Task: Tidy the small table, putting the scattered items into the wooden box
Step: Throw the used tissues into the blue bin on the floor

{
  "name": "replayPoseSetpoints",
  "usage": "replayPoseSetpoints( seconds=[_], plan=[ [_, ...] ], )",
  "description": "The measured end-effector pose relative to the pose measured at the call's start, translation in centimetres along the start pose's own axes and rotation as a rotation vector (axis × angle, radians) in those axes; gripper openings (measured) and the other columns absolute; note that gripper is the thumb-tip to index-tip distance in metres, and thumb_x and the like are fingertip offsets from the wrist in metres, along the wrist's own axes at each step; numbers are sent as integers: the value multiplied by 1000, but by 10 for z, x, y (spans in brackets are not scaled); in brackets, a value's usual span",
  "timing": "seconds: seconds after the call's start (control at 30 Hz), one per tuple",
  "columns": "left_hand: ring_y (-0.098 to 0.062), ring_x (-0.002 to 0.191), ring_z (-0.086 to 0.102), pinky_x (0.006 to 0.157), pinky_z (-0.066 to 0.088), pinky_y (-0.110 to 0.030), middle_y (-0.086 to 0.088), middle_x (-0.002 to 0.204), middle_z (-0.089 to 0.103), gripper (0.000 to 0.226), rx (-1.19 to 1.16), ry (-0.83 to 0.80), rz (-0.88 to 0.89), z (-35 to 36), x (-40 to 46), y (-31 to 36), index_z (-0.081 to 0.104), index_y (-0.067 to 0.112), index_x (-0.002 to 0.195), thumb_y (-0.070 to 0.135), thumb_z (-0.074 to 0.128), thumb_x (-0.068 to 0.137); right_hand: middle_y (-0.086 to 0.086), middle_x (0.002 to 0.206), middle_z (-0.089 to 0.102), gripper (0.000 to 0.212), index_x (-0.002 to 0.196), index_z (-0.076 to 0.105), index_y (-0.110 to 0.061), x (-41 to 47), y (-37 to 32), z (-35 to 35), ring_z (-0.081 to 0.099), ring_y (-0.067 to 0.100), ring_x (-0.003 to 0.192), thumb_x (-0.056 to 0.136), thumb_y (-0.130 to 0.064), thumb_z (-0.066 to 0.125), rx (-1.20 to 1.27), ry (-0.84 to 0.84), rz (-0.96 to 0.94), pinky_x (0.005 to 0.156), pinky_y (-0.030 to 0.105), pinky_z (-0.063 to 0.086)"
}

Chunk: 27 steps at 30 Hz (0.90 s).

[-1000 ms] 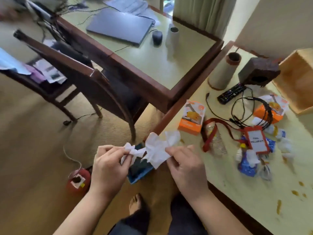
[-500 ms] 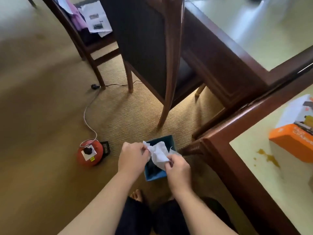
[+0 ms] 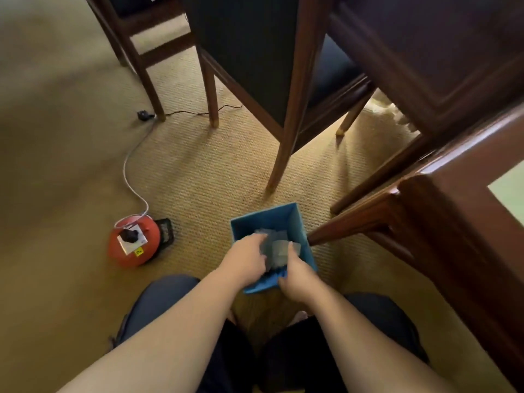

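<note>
Both hands reach down into a blue bin on the carpet, with crumpled tissue between them.

The pale tissue (image 3: 276,246) lies inside the blue bin (image 3: 295,219), in shadow, just beyond both sets of fingertips. The left hand (image 3: 246,259) dips in over the bin's near-left rim, fingers bent toward the tissue; the right hand (image 3: 296,275) curls at the near-right rim. Blur and shadow hide whether either hand grasps the tissue or has let go. The bin stands on tan woven carpet (image 3: 198,171), beside a dark wooden table leg (image 3: 348,222). A wooden chair (image 3: 255,66) stands beyond, and a red cable reel (image 3: 133,245) with a white cord sits to the left.
</note>
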<state>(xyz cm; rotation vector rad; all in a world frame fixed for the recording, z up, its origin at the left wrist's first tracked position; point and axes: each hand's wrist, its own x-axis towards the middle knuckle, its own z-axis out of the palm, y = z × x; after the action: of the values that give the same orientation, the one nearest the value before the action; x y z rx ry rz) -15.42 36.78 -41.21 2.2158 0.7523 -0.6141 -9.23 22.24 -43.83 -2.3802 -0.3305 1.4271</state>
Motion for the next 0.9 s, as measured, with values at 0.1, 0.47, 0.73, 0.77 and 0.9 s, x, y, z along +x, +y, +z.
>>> replayPoseSetpoints(
  seconds=[0.1, 0.47, 0.73, 0.77, 0.9],
  plan=[
    [-22, 133, 55, 114, 41, -34, 2, 144, 60, 50, -46, 80, 47, -41, -46, 23, 54, 27, 146, 22, 63, 97, 12, 157, 46, 82, 166, 14, -15, -66, -20, -19, 50, 28, 139, 99, -17, 60, -3, 110, -86, 111, 31, 38],
    [0, 102, 65, 87, 60, -29, 21, 108, 68, 24, -151, 244, 350, -232, -279, 178, 67, 30, 121, 31, 68, 97, -11, 124, 68, 38, 134, 68, -22, -398, -88, -179, 61, 3, 117, 96, -21, 69, 57, 777, -396, 102, 14, 47],
    [-4, 98, 67, 78, 62, -23, 14, 109, 69, 20, -42, 222, 699, -246, -307, 342, 69, 27, 117, 29, 68, 97, -9, 127, 63, 36, 135, 64, -24, -502, -4, -274, 53, 8, 119, 99, -25, 65, 152, 1217, -122, 99, 22, 40],
    [-4, 97, 67, 78, 62, -24, 14, 109, 69, 21, -28, 222, 728, -240, -306, 363, 69, 27, 117, 30, 68, 97, -8, 127, 64, 36, 135, 65, -23, -509, 13, -282, 54, 10, 120, 99, -24, 64, 174, 1258, -62, 100, 25, 41],
    [-5, 100, 64, 81, 61, -33, 17, 111, 68, 20, 33, 191, 825, -204, -300, 436, 68, 35, 115, 40, 67, 95, -6, 124, 65, 35, 132, 67, -22, -527, 94, -308, 53, 20, 117, 97, -21, 63, 254, 1326, 166, 95, 31, 42]
  ],
)
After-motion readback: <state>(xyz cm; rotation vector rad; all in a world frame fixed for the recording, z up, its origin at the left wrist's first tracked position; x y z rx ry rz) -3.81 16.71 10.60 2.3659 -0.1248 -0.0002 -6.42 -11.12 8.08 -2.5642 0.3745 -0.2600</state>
